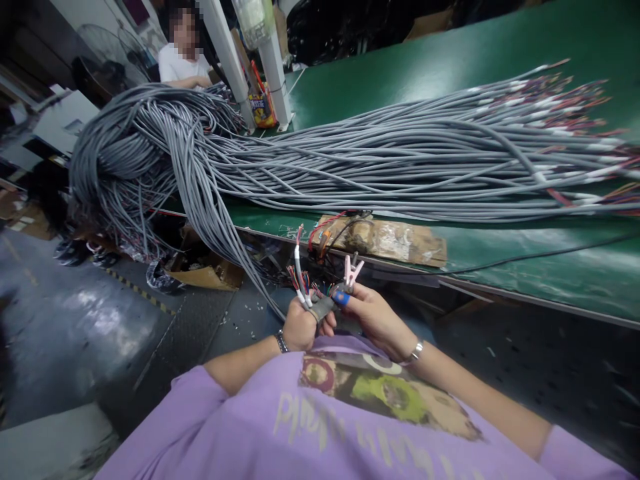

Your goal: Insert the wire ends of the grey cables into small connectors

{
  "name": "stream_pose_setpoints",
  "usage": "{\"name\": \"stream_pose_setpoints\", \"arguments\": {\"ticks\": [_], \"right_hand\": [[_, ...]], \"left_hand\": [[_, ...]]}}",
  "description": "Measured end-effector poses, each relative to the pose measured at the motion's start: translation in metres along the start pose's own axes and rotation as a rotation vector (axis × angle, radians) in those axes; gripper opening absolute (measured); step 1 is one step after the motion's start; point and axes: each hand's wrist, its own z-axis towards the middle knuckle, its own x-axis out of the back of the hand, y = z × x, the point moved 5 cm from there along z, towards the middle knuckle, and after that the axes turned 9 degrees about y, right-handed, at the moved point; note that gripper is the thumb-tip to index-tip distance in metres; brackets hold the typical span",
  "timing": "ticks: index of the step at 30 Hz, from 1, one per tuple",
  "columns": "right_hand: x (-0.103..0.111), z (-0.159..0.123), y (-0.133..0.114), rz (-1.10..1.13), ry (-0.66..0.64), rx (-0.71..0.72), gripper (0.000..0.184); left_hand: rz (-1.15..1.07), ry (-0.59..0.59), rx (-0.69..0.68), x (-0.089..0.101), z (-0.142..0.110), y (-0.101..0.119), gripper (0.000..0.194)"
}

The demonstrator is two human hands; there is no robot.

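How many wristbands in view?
2 that I can make out: a dark bracelet on the wrist of the left hand, a silvery band on that of the right hand. The co-worker's wrists are too unclear to check.

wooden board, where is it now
In the head view, the wooden board lies just right of centre along the near edge of the green table, between the grey cables and the right hand.

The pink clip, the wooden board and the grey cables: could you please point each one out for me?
Pink clip [351,277], head view: where its prongs meet.
Wooden board [414,245], head view: its right half.
Grey cables [320,160], head view: midway along their long run.
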Motion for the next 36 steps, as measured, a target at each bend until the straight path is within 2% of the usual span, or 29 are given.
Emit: {"name": "stream_pose_setpoints", "arguments": {"ticks": [4, 6, 9, 13, 15, 18, 22, 28, 36], "right_hand": [[-0.011, -0.006, 0.000, 0.099, -0.106, -0.048, 0.035], [-0.014, -0.008, 0.002, 0.147, -0.097, -0.062, 0.035], [-0.010, -0.006, 0.007, 0.175, -0.016, -0.065, 0.036], [0.015, 0.006, 0.009, 0.226, 0.195, -0.013, 0.030], [0.024, 0.012, 0.009, 0.281, 0.228, -0.034, 0.030], [0.029, 0.016, 0.005, 0.296, 0.195, -0.067, 0.037], [0.023, 0.019, -0.005, 0.226, 0.080, -0.006, 0.048], [0.014, 0.022, -0.019, 0.144, 0.012, 0.057, 0.052], [0.007, 0.027, -0.014, 0.299, -0.015, -0.095, 0.041]], "left_hand": [[-0.011, 0.014, 0.018, -0.001, 0.000, 0.000, 0.049], [-0.032, 0.034, 0.026, -0.001, 0.001, 0.001, 0.048], [-0.053, 0.050, 0.024, -0.001, 0.000, 0.003, 0.048], [-0.076, 0.033, 0.047, 0.000, -0.004, 0.010, 0.050], [-0.102, 0.004, 0.068, 0.001, -0.006, 0.014, 0.051], [-0.130, -0.082, 0.107, -0.001, -0.008, 0.017, 0.051], [-0.133, -0.196, 0.141, -0.011, -0.007, 0.019, 0.049], [-0.147, -0.239, 0.144, -0.026, -0.001, 0.024, 0.048], [-0.134, -0.288, 0.185, -0.026, 0.001, 0.019, 0.047]]}}
